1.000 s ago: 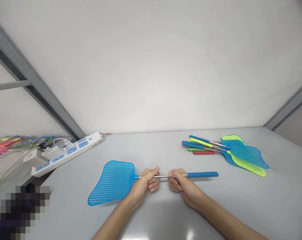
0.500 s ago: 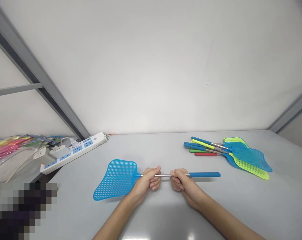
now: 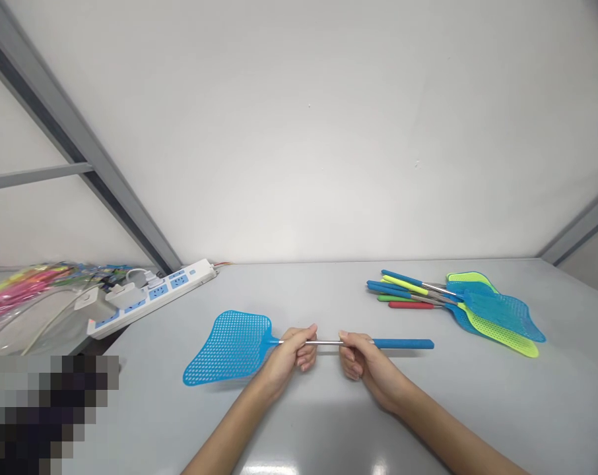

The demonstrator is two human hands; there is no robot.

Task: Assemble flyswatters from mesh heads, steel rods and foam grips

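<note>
Blue fly swatter [image 3: 327, 343] lies crosswise in both hands, its metal rod running from one fist to the other. The left hand [image 3: 293, 356] is curled round the rod just beside the mesh head [image 3: 231, 349], which spreads out to the left; the right hand [image 3: 361, 356] grasps it next to the blue grip [image 3: 404, 344], which points right. Between the fists a short stretch of rod shows.

Beyond the right hand, apart from the held swatter, a pile of swatters [image 3: 501, 313] rests on the grey tabletop [image 3: 551, 409], grips leftward, heads overlapping in blue and yellow-green. Far left, a white power strip [image 3: 155, 297] slants along the table's edge with plugs in it. Past that, clear plastic wrapping [image 3: 24, 290] holds pink and yellow items too unclear to name.
</note>
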